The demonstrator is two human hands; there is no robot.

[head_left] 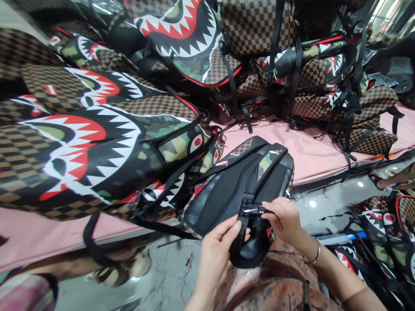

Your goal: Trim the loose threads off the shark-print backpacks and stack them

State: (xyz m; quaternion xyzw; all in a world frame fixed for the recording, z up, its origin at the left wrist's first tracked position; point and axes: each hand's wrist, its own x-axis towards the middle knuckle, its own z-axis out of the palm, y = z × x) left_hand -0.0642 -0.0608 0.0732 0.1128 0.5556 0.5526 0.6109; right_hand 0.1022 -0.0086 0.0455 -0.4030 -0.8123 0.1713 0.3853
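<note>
In front of me a backpack [223, 196] lies with its black padded back panel facing up, partly on the pink table and partly over my lap. My left hand [222, 242] pinches a black webbing strap [244, 231] of this backpack between thumb and fingers. Closed around small black-handled scissors [251, 211], my right hand [285, 218] holds their metal blades against the strap, just above my left fingertips. Whether the blades touch the webbing, I cannot tell. A bracelet circles my right wrist.
Large checkered and camouflage backpacks [110, 147] with shark-mouth prints are piled on the left of the pink table [272, 125]. More bags [317, 73] stack up at the back right. Other printed bags [382, 229] stand low on the right. Another person's feet [141, 261] show at lower left.
</note>
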